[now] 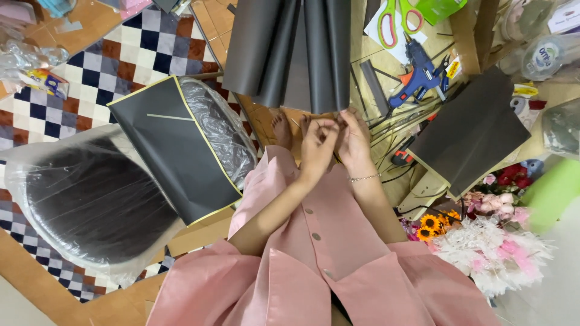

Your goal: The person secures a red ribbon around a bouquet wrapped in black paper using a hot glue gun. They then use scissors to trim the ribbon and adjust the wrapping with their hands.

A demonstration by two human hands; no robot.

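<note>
Large black paper sheets (pixel 290 48), folded into pleats, hang down in front of me. My left hand (pixel 317 142) and my right hand (pixel 353 139) are close together at the sheets' lower edge, fingers pinched on the gathered paper. A thin bracelet circles my right wrist. Pink clothing (pixel 314 253) covers my lap below the hands. A bare foot (pixel 281 130) shows just left of my left hand.
A black sheet with gold edging (pixel 175 151) lies over a plastic-wrapped stool (pixel 223 127); another wrapped black stool (pixel 90 199) is at left. A blue glue gun (pixel 420 75), green scissors (pixel 399 18), more black sheets (pixel 471 133) and flowers (pixel 483 241) lie to the right.
</note>
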